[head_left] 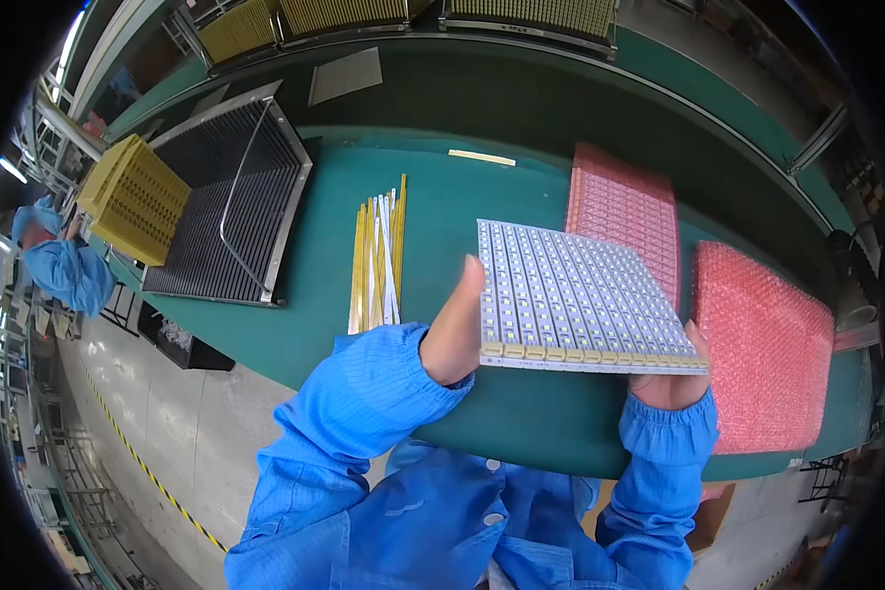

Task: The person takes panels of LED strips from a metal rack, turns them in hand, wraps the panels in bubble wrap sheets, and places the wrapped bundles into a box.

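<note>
LED-strip panel (580, 295) grasped in both hands above the green bench (531, 418), directly between them, wider span left to right; neither hand clearly nearer.
Left hand (454, 324) clasping left edge, thumb up; right hand (674, 385) supporting near right corner, thumb along edge. Right: red bubble-wrap bundle (762, 354), contents indistinct. Beyond, left: loose yellow and white strips (376, 265), lengthwise away from body. Farther left: black slotted rack (231, 197), yellow boards (143, 197) at its left side, inserted or leaning—cannot tell. Far: upper rack (531, 34) filled with yellowish boards.
</note>
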Available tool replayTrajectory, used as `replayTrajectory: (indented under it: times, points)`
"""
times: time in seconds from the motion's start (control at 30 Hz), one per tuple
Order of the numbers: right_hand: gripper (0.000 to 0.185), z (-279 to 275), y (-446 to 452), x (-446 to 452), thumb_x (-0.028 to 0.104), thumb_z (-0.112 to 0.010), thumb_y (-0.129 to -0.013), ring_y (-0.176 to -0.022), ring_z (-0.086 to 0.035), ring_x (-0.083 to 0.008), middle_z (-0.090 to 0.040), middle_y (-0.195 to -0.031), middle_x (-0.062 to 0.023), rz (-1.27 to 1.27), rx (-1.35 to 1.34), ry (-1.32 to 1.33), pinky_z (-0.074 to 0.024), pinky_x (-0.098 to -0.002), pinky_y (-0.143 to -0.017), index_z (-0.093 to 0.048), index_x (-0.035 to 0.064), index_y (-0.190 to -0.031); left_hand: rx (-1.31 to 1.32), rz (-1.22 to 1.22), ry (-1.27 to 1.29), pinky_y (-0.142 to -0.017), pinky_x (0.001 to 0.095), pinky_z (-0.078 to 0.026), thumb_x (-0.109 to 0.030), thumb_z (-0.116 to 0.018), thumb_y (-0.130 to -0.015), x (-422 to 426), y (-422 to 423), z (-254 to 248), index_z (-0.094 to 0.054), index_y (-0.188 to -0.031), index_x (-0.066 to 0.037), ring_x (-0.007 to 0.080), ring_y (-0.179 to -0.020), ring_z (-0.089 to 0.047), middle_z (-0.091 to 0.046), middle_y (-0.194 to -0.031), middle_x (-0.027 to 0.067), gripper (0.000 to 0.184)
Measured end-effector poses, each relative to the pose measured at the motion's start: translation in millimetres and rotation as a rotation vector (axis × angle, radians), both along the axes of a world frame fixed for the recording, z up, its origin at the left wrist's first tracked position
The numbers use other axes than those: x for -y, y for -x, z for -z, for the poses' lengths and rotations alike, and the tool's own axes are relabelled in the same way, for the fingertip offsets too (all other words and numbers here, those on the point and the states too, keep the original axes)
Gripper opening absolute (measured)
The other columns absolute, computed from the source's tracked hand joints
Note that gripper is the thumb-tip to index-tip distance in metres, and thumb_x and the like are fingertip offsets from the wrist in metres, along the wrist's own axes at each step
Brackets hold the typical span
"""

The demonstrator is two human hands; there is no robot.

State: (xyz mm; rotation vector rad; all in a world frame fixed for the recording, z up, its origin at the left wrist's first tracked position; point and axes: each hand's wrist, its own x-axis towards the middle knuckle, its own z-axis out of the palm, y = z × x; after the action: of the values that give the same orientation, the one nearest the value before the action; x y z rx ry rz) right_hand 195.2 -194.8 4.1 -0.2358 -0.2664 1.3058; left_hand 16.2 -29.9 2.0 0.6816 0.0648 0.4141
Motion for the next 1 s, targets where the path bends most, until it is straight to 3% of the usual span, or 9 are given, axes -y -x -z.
replayTrajectory:
  times: [0.13,0.2,0.57,0.8,0.9,0.97,1.0]
  points:
    - [0.050,1,3,0,0.024,-0.036,-0.088,-0.104,-0.052,-0.0322,-0.046,-0.119,-0.0245,0.045,0.015,0.061,-0.0459,-0.0405,-0.086,-0.027,-0.0070,-0.127,-0.052,-0.043,-0.002,-0.097,0.0361,-0.032,-0.053,-0.024,-0.089,0,0,0,-0.024,-0.131,-0.003,0.0233,-0.116,-0.041,-0.037,-0.129,0.0127,0.066]
    - [0.054,3,4,-2,0.027,-0.035,-0.089,-0.108,-0.047,-0.0380,-0.042,-0.120,-0.0282,0.032,-0.072,-0.032,-0.0463,-0.0440,-0.086,-0.025,-0.0092,-0.127,-0.057,-0.028,0.003,-0.097,0.0361,-0.032,-0.053,-0.023,-0.089,-1,1,2,-0.024,-0.131,-0.003,0.0233,-0.116,-0.041,-0.038,-0.129,0.0126,0.066]
    - [0.053,0,6,-3,0.029,-0.033,-0.090,-0.109,-0.047,-0.0353,-0.044,-0.119,-0.0265,0.028,0.006,-0.060,-0.0399,-0.0427,-0.093,-0.028,-0.0090,-0.126,-0.025,-0.013,0.043,-0.097,0.0344,-0.032,-0.057,-0.018,-0.087,-1,-3,6,-0.029,-0.129,-0.001,0.0228,-0.115,-0.042,-0.041,-0.126,0.0131,0.071]
    - [0.052,9,3,-1,0.028,-0.034,-0.090,-0.111,-0.047,-0.0331,-0.044,-0.121,-0.0241,0.017,0.064,-0.085,-0.0407,-0.0421,-0.093,-0.026,-0.0069,-0.127,0.082,-0.047,0.056,-0.096,0.0335,-0.033,-0.054,-0.016,-0.089,-5,-6,12,-0.034,-0.127,0.000,0.0224,-0.112,-0.045,-0.045,-0.123,0.0137,0.069]
    - [0.051,4,4,-1,0.027,-0.033,-0.090,-0.110,-0.047,-0.0321,-0.044,-0.121,-0.0234,0.038,0.150,-0.019,-0.0406,-0.0418,-0.093,-0.025,-0.0058,-0.128,0.005,-0.081,0.103,-0.096,0.0336,-0.033,-0.054,-0.016,-0.089,-3,-6,6,-0.035,-0.126,0.000,0.0223,-0.111,-0.046,-0.046,-0.122,0.0132,0.068]
    - [0.051,-3,8,-2,0.028,-0.043,-0.086,-0.089,-0.060,-0.0255,-0.052,-0.110,-0.0178,0.090,0.245,0.201,-0.0544,-0.0317,-0.067,-0.028,0.0003,-0.126,-0.022,-0.098,0.107,-0.096,0.0337,-0.033,-0.053,-0.016,-0.089,-2,-8,5,-0.036,-0.125,0.000,0.0222,-0.110,-0.047,-0.047,-0.121,0.0128,0.068]
    - [0.050,-3,9,-2,0.027,-0.043,-0.086,-0.091,-0.059,-0.0256,-0.052,-0.110,-0.0175,0.097,0.229,0.185,-0.0546,-0.0316,-0.068,-0.028,0.0005,-0.126,-0.029,-0.111,0.134,-0.096,0.0351,-0.033,-0.054,-0.018,-0.089,-3,-8,6,-0.036,-0.125,0.001,0.0243,-0.111,-0.046,-0.046,-0.122,0.0146,0.069]
